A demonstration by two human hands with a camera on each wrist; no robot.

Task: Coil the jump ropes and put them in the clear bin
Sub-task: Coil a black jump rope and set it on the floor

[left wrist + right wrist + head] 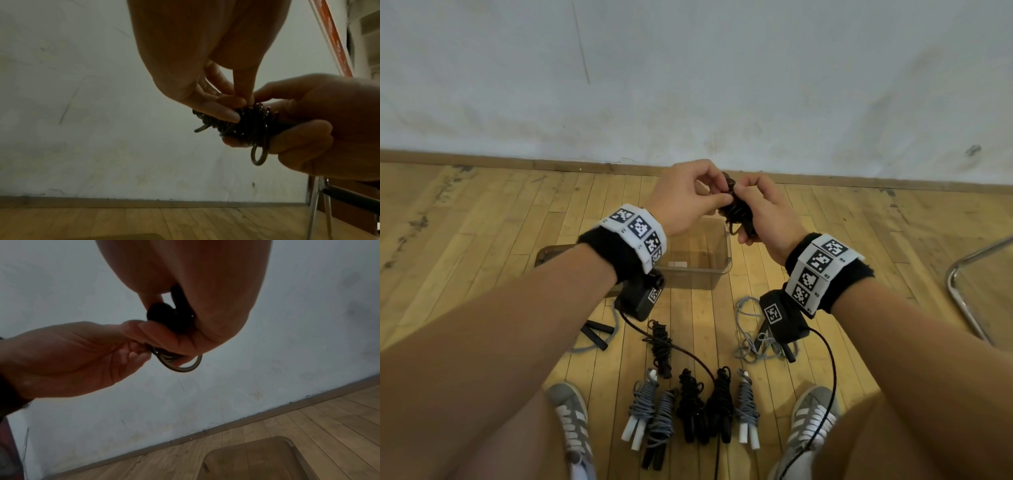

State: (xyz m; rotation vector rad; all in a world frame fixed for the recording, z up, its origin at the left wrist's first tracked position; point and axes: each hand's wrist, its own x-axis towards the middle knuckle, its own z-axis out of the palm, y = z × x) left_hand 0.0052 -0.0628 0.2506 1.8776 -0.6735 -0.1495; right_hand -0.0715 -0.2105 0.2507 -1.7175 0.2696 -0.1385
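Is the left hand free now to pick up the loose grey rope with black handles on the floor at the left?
Probably not yet: the left hand pinches the black rope bundle that the right hand grips. The loose grey rope lies uncovered below.

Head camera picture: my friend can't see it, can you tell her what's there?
Two hands, left hand and right hand, hold a coiled black jump rope above a clear bin on a wooden floor. More ropes lie nearer the person's shoes.
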